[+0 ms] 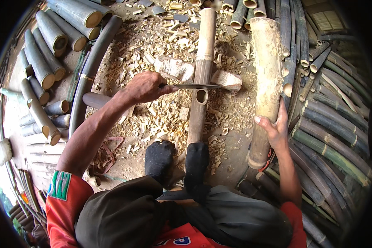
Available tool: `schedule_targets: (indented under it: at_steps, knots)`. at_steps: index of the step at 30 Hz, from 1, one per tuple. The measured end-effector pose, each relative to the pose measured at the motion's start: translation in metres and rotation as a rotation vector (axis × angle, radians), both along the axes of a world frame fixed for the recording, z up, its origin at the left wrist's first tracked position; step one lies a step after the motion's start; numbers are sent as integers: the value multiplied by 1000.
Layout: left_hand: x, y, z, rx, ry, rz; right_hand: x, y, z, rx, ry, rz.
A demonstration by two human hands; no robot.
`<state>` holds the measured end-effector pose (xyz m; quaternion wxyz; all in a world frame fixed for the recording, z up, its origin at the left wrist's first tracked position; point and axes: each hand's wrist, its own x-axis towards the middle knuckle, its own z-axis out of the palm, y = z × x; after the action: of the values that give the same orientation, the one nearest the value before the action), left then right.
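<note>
My left hand (144, 87) is wrapped round the handle of a knife (198, 86), whose long narrow blade points right. The blade crosses above a bamboo pole (205, 37) that runs away from between my feet. Just below the blade, a round hollow opening (201, 96) shows on the pole; I cannot tell whether it is a hole or a cut end. My right hand (273, 126) grips a thick, pale bamboo length (266, 62) from its right side, thumb on top. That length has a rough, scraped surface, and its far end is frayed.
A pale rough-cut wood block (175, 68) and another (226, 80) flank the pole. Shavings (153, 113) cover the ground. My black-socked feet (197, 159) are close to the pole. Cut bamboo (39, 62) is heaped at left, with many more poles (330, 136) stacked at right.
</note>
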<state>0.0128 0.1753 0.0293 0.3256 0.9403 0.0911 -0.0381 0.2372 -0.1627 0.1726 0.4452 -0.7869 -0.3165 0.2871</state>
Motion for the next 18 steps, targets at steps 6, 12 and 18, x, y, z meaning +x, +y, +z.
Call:
schedule_targets:
  at_steps: [6, 12, 18]
  knots:
    - [5, -4, 6, 63, 71, 22, -12, -7, 10, -27, -10, -32]
    - [7, -11, 8, 122, 91, 8, -22, -14, 13, 27, 1, -32]
    - [6, -15, 9, 172, 170, 64, -46, -28, 0, 33, -98, -85]
